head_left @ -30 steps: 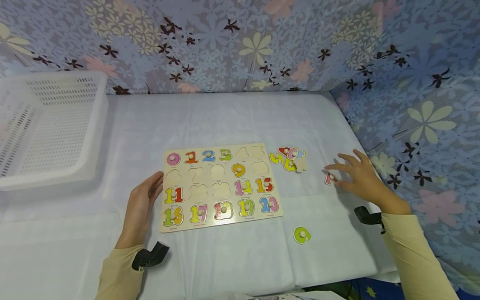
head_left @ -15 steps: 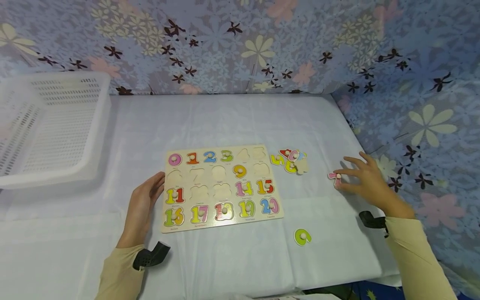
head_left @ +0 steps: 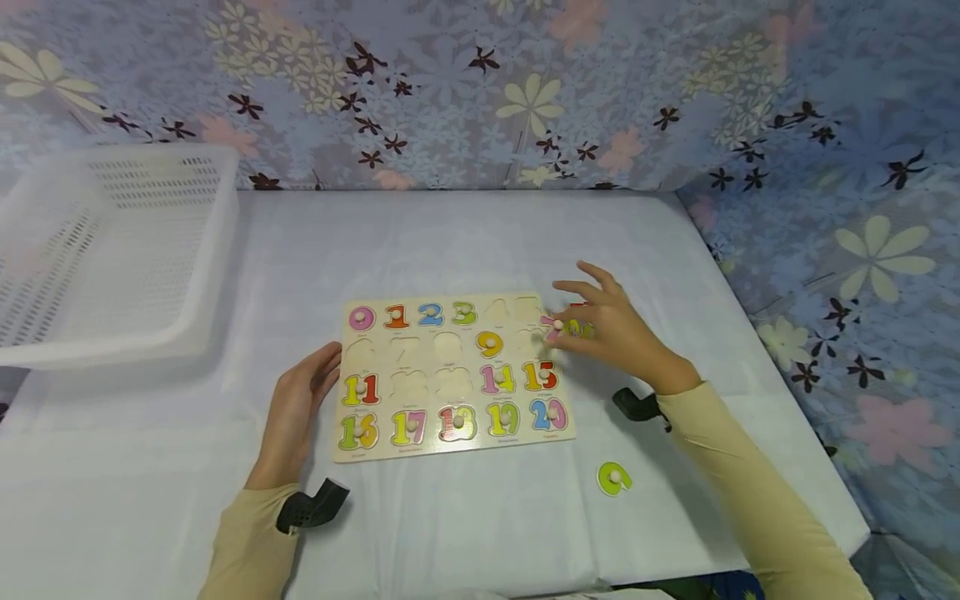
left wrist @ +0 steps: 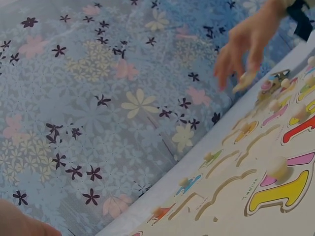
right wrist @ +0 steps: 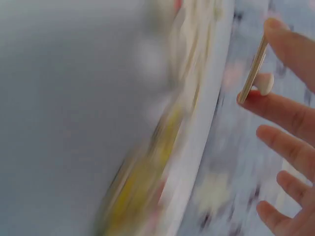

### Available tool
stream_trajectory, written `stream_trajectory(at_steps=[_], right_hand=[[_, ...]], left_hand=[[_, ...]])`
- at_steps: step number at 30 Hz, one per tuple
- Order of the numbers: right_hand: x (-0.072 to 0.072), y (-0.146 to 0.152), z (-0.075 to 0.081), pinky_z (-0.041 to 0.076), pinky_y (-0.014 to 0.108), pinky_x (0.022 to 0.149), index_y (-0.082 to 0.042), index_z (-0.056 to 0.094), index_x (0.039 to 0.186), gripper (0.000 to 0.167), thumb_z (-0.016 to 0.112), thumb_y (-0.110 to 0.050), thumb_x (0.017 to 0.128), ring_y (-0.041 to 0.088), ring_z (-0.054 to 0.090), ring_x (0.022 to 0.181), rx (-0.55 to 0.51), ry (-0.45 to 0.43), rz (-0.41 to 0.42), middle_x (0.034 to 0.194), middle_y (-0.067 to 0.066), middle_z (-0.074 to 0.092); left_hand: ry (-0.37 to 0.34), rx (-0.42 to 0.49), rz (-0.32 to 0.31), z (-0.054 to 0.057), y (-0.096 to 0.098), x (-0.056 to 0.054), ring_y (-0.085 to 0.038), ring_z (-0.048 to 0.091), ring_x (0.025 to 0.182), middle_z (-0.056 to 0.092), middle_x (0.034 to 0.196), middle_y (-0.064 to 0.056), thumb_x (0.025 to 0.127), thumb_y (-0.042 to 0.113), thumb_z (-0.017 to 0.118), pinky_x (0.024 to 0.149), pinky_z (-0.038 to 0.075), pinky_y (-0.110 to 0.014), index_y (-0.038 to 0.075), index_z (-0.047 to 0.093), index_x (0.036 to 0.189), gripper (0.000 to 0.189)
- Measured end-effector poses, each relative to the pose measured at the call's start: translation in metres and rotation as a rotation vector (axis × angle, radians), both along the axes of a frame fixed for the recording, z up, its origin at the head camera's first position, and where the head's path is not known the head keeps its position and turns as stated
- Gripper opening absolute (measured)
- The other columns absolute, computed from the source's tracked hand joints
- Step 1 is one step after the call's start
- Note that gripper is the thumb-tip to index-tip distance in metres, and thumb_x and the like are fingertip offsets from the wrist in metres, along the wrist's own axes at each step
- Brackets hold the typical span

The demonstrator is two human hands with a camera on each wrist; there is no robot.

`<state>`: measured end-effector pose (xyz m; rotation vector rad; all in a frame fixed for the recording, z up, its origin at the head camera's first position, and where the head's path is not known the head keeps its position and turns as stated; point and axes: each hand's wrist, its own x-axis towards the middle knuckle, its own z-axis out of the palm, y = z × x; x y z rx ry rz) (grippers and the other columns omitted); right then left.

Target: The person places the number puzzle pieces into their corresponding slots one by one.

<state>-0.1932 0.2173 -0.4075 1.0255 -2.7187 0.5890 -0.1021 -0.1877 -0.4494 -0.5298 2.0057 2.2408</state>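
Observation:
My right hand (head_left: 622, 337) pinches a thin pink number 7 puzzle piece (right wrist: 254, 69) between thumb and index finger. The piece has a pale round knob, and the other fingers spread away from it. This hand hovers at the right edge of a wooden number puzzle board (head_left: 385, 396), above the upper-right corner area. My left hand (head_left: 300, 400) lies at the board's left edge, fingers against it. Several numbers sit in their recesses, such as the orange 9 (head_left: 490, 343); several recesses are bare, including the seven recess (head_left: 405, 350).
Behind my right hand lies a partly hidden pile of loose number pieces (head_left: 581, 327). A green piece (head_left: 613, 479), like a 6 or 9, lies on the white tablecloth (head_left: 480, 517) at the front right. A white plastic basket (head_left: 217, 267) stands on the left. Floral cloth (head_left: 450, 100) hangs behind.
My right hand has picked up the pink 7 from the right side of the table and carried it left to the board's edge. My left hand stays at the board.

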Motion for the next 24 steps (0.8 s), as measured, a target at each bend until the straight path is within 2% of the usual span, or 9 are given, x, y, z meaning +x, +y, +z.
stream_trajectory(at_steps=[2, 6, 9, 12, 17, 21, 24], right_hand=[[-0.008, -0.032, 0.002, 0.017, 0.059, 0.113, -0.011, 0.078, 0.097, 0.034, 0.08, -0.039, 0.079, 0.033, 0.017, 0.143, 0.024, -0.006, 0.062, 0.137, 0.01, 0.053], [-0.02, -0.1, 0.003, 0.02, 0.058, 0.113, -0.012, 0.077, 0.098, 0.037, 0.075, -0.045, 0.082, 0.036, 0.017, 0.142, 0.138, 0.016, 0.193, 0.139, 0.011, 0.051], [-0.023, -0.145, 0.003, 0.024, 0.055, 0.113, -0.014, 0.078, 0.09, 0.035, 0.074, -0.049, 0.081, 0.038, 0.017, 0.142, 0.239, 0.06, 0.273, 0.138, 0.011, 0.051], [-0.021, -0.175, 0.002, 0.03, 0.05, 0.111, -0.016, 0.077, 0.08, 0.034, 0.075, -0.05, 0.08, 0.039, 0.022, 0.14, 0.318, 0.13, 0.302, 0.135, 0.01, 0.055], [-0.016, -0.199, -0.001, 0.033, 0.046, 0.109, -0.019, 0.075, 0.07, 0.031, 0.077, -0.05, 0.078, 0.038, 0.027, 0.138, 0.387, 0.202, 0.283, 0.13, 0.009, 0.058], [-0.014, -0.204, -0.002, 0.032, 0.045, 0.11, -0.022, 0.076, 0.07, 0.03, 0.078, -0.052, 0.075, 0.037, 0.025, 0.139, 0.402, 0.178, 0.259, 0.13, 0.009, 0.057], [-0.014, -0.204, 0.0, 0.033, 0.046, 0.11, -0.022, 0.077, 0.074, 0.031, 0.078, -0.052, 0.076, 0.037, 0.024, 0.14, 0.399, 0.155, 0.249, 0.131, 0.009, 0.056]], left_hand=[[0.008, 0.002, -0.007, -0.001, 0.0, -0.001, -0.017, 0.043, 0.13, 0.042, 0.145, -0.01, 0.104, 0.043, 0.039, 0.1, 0.04, -0.015, 0.004, 0.039, 0.147, 0.058], [0.014, -0.016, -0.025, 0.011, 0.003, 0.003, -0.019, 0.041, 0.132, 0.04, 0.146, -0.012, 0.105, 0.039, 0.036, 0.102, 0.039, -0.017, 0.002, 0.038, 0.147, 0.056], [0.029, -0.02, -0.021, 0.012, 0.0, 0.005, -0.019, 0.042, 0.131, 0.042, 0.145, -0.012, 0.105, 0.038, 0.036, 0.101, 0.04, -0.016, 0.002, 0.039, 0.146, 0.055], [0.048, -0.023, -0.03, 0.01, 0.0, 0.004, -0.02, 0.042, 0.131, 0.041, 0.145, -0.013, 0.104, 0.04, 0.038, 0.1, 0.04, -0.016, 0.001, 0.039, 0.146, 0.057], [0.066, -0.024, -0.028, 0.003, -0.002, 0.002, -0.021, 0.042, 0.131, 0.042, 0.144, -0.013, 0.103, 0.045, 0.039, 0.099, 0.041, -0.015, 0.0, 0.04, 0.145, 0.061], [0.061, -0.027, -0.022, -0.002, -0.004, 0.001, -0.021, 0.043, 0.131, 0.042, 0.144, -0.013, 0.102, 0.047, 0.04, 0.098, 0.041, -0.014, 0.001, 0.04, 0.145, 0.063], [0.054, -0.027, -0.021, 0.002, -0.004, 0.002, -0.02, 0.043, 0.131, 0.042, 0.144, -0.012, 0.102, 0.046, 0.039, 0.098, 0.041, -0.014, 0.002, 0.04, 0.146, 0.062]])
